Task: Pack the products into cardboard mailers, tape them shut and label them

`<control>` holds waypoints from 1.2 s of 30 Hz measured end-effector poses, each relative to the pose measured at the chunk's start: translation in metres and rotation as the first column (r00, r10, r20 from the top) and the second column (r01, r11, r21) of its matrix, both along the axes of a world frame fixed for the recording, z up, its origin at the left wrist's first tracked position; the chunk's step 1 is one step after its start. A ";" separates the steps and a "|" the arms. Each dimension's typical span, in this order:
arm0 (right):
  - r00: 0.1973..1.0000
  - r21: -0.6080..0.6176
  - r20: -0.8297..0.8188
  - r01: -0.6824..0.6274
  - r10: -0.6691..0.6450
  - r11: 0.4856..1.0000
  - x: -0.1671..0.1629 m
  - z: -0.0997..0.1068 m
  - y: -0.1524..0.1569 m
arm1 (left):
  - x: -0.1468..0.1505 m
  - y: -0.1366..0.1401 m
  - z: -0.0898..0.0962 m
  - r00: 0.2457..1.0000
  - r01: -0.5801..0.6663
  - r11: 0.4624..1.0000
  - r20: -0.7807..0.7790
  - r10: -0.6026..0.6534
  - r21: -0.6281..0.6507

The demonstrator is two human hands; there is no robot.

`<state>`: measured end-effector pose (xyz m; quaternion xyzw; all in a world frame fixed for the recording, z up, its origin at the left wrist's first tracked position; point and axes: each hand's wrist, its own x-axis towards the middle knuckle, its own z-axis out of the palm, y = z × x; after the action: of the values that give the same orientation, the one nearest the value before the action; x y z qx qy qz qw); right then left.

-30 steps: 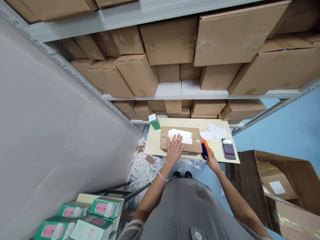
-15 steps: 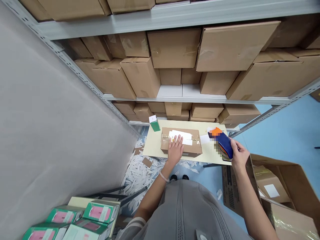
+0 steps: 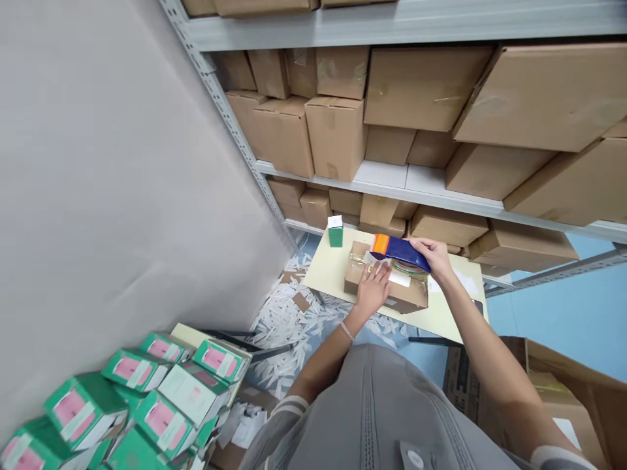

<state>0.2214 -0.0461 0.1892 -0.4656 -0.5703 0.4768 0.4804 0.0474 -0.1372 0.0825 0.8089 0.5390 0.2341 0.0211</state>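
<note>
A taped cardboard box (image 3: 409, 303) with a white label (image 3: 399, 279) on its top lies on the pale table (image 3: 326, 271). My left hand (image 3: 374, 288) rests flat on that box, fingers spread, at the label's left part. My right hand (image 3: 434, 258) is closed around the right end of a blue and orange tape dispenser (image 3: 405, 252). The dispenser is over the top of the box, with its orange end just beyond my left fingertips. A tape roll shows under its blue cover. Whether it touches the box I cannot tell.
A small green box (image 3: 336, 234) stands on the table's far left. Shelves of cartons (image 3: 337, 140) rise behind. Several green boxes (image 3: 161, 418) are stacked at lower left, paper strips (image 3: 274, 333) litter the floor, and a large open carton (image 3: 578, 378) is at lower right.
My right hand has brought the tape dispenser leftward from the table's right side to over the box. My left hand stays on the box. The view has turned left.
</note>
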 end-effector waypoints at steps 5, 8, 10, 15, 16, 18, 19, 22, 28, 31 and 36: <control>0.996 -0.036 0.009 -0.093 0.094 0.995 -0.036 -0.016 0.016 | -0.005 0.002 -0.001 1.000 -0.001 1.000 -0.009 0.001 0.017; 0.994 -0.055 0.012 -0.107 0.108 0.993 -0.034 -0.030 0.017 | -0.012 0.006 -0.001 1.000 0.020 0.999 0.006 -0.020 0.032; 0.995 -0.073 0.009 -0.095 0.096 0.993 -0.028 -0.040 0.016 | -0.015 0.009 -0.001 1.000 0.018 0.999 0.024 -0.019 0.037; 0.997 -0.085 0.003 -0.074 0.074 0.994 -0.017 -0.061 0.009 | -0.013 0.008 -0.004 0.989 -0.121 0.993 0.092 0.119 0.011; 0.997 -0.076 0.011 -0.076 0.077 0.994 -0.016 -0.063 0.008 | -0.013 0.005 -0.005 0.977 -0.178 0.984 0.121 0.176 0.003; 0.995 -0.055 0.038 -0.085 0.087 0.995 -0.015 -0.066 0.007 | -0.015 -0.001 -0.004 0.945 -0.253 0.967 0.205 0.254 -0.032; 0.994 -0.051 0.052 -0.090 0.092 0.995 -0.014 -0.067 0.007 | -0.018 -0.003 -0.003 0.927 -0.259 0.964 0.263 0.266 -0.061; 0.993 -0.051 0.076 -0.088 0.092 0.995 -0.013 -0.068 0.008 | -0.031 -0.002 0.006 0.782 -0.240 0.950 0.540 0.311 -0.201; 0.987 -0.041 0.119 -0.103 0.107 0.994 -0.011 -0.070 0.010 | -0.058 0.030 0.042 0.046 0.163 0.799 0.814 0.580 -0.579; 0.986 -0.032 0.119 -0.113 0.116 0.993 -0.012 -0.068 0.010 | -0.063 0.041 0.052 -0.005 0.367 0.729 0.783 0.623 -0.578; 0.985 -0.021 0.122 -0.118 0.120 0.993 -0.014 -0.066 0.008 | -0.067 0.044 0.051 -0.055 0.393 0.722 0.770 0.636 -0.569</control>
<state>0.2078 -0.0380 0.1231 -0.4625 -0.6223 0.4790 0.4117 -0.0196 -0.0936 0.1339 0.2429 0.4685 0.5282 0.6651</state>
